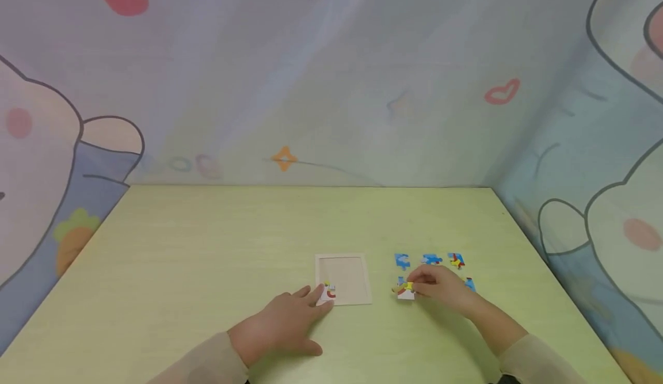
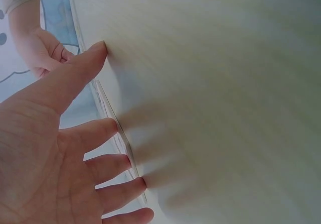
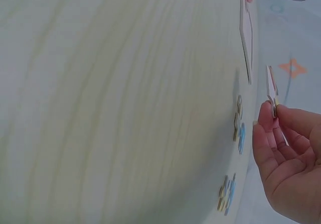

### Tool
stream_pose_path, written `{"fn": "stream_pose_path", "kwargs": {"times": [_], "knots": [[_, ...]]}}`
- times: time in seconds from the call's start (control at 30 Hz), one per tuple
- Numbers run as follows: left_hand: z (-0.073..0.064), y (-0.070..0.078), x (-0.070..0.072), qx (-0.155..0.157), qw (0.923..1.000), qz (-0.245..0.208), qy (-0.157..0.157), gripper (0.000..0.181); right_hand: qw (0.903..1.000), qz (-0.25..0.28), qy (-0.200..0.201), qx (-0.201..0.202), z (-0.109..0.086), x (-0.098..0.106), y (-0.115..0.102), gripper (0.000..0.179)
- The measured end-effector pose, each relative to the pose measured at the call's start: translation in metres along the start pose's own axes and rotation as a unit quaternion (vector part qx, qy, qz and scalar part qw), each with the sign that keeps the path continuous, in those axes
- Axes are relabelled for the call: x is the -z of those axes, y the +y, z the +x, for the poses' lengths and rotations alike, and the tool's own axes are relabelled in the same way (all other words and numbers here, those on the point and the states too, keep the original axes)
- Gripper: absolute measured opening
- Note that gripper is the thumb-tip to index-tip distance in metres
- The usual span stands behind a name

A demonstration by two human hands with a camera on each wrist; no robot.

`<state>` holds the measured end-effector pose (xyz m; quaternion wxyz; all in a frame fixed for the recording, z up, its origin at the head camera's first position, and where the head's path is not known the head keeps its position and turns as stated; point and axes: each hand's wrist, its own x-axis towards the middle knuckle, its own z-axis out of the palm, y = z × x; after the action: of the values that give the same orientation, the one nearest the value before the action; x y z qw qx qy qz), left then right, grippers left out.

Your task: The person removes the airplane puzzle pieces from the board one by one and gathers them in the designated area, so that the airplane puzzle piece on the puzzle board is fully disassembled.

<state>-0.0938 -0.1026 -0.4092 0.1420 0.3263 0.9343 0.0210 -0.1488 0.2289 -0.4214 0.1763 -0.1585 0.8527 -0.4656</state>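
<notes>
My right hand (image 1: 440, 285) pinches a white, yellow and red jigsaw piece (image 1: 407, 294) between thumb and fingers. The right wrist view shows this piece (image 3: 271, 86) lifted above the table, seen nearly edge-on. To its left lies a shallow, pale square puzzle tray (image 1: 352, 274). One jigsaw piece (image 1: 329, 292) with white, red and yellow print sits in the tray's lower left corner. The left hand (image 1: 282, 325) is spread, its fingertips touching the tray at that corner. In the left wrist view its straight fingers (image 2: 108, 168) meet the tray's edge.
Several loose jigsaw pieces lie right of the tray: a blue one (image 1: 402, 261), a blue and white one (image 1: 431, 259), a blue, red and yellow one (image 1: 456, 260), and others partly behind the right hand. Printed cloth walls (image 1: 331, 96) enclose the pale wooden table (image 1: 207, 257).
</notes>
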Motion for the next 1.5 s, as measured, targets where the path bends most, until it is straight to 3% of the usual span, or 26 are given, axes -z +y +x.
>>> {"fn": "stream_pose_path", "kwargs": {"times": [0.3,0.5,0.73,1.03,1.5], "knots": [[0.002,-0.002,-0.004,0.0,1.0,0.001,0.003,0.075,0.9992,0.033,-0.019,-0.007,-0.014,0.012,0.008,0.017],[0.001,-0.001,-0.002,0.004,1.0,0.001,-0.002,0.076,0.9997,0.015,-0.015,-0.009,-0.024,0.021,0.015,0.016],[0.001,-0.002,-0.001,0.006,0.9999,0.007,-0.004,0.077,0.999,-0.034,-0.009,-0.025,-0.034,0.029,0.026,0.015],[0.001,-0.002,-0.002,0.004,1.0,0.003,-0.001,0.076,0.9929,-0.117,-0.002,-0.018,-0.043,0.038,0.035,0.009],[0.0,0.002,0.002,0.007,0.9999,0.009,-0.003,0.074,0.9726,-0.232,0.014,-0.016,-0.042,0.036,0.029,0.004]]}}
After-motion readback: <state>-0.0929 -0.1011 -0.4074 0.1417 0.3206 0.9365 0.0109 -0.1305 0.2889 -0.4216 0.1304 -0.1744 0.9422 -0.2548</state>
